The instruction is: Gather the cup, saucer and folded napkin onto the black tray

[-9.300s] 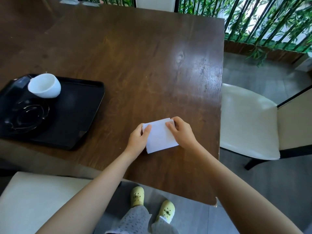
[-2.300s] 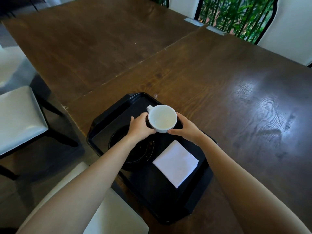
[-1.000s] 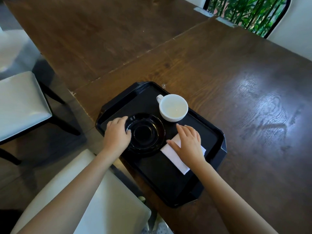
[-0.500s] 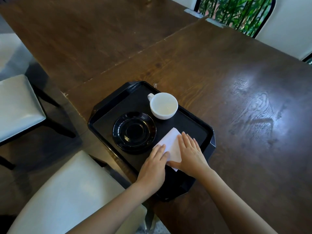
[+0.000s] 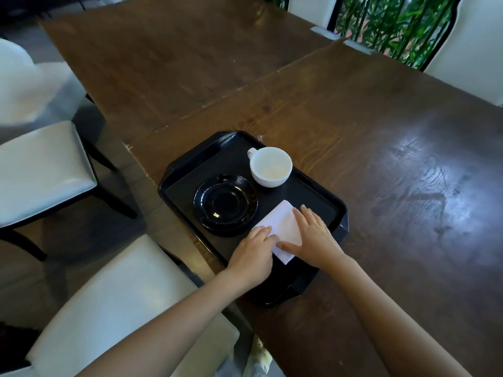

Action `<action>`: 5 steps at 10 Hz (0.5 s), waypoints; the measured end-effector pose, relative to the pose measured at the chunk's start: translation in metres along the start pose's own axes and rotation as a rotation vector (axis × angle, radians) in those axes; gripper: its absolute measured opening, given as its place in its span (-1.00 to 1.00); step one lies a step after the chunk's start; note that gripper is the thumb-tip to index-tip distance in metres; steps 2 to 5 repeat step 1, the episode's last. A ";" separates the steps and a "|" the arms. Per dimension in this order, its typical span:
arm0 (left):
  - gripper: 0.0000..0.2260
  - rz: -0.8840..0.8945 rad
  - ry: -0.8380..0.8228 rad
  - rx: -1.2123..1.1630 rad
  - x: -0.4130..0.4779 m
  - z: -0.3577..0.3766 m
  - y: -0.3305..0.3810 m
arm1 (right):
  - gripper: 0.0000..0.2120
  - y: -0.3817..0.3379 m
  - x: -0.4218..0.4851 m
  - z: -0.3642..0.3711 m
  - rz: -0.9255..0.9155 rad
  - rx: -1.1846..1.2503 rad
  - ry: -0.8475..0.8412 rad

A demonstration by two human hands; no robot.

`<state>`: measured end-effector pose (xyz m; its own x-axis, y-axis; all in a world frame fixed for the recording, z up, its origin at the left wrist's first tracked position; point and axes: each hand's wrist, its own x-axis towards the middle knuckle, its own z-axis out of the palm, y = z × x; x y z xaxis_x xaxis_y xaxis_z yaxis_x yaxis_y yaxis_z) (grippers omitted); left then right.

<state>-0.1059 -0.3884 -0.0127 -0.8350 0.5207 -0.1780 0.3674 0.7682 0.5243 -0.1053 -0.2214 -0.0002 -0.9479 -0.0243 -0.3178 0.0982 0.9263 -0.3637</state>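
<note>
Cup [image 5: 270,167], saucer [image 5: 225,205] and folded napkin [image 5: 283,227] all sit on the black tray [image 5: 201,156]; gathering appears complete. Left hand [image 5: 254,251] and right hand [image 5: 313,238] press the napkin with straight fingers

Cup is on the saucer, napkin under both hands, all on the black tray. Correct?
No. The head view shows the cup standing on the tray floor beside the saucer, not on it. The rest holds: left hand and right hand both rest on the napkin, and all three things are on the tray.
</note>
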 end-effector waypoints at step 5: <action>-0.63 -0.044 -0.118 0.020 0.011 -0.028 0.003 | -0.21 -0.002 -0.001 -0.020 0.012 0.037 -0.066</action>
